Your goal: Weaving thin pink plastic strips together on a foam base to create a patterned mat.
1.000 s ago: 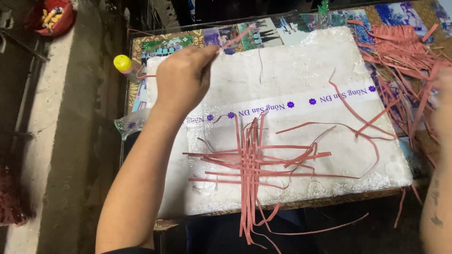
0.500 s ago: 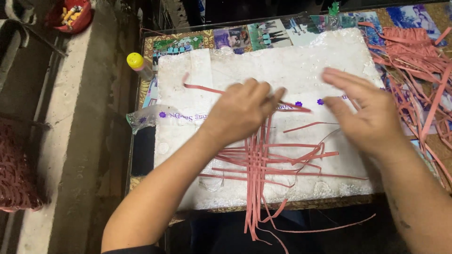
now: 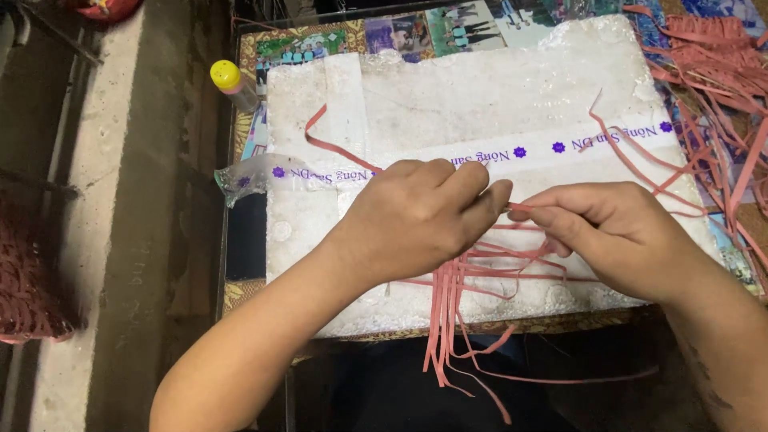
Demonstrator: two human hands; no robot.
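Both hands met over the white foam board [image 3: 480, 96], near its front edge. Left hand [image 3: 420, 220] & right hand [image 3: 616, 236] each had a narrow grip on one pink strip [image 3: 524, 208], lying left-right btw. them, above the woven strips [image 3: 480, 276].

From my feed: left hand [image 3: 416, 220] and right hand [image 3: 620, 236] — bare forearms, no sleeves (faint dark marks on the right forearm, toward 5 o'clock).
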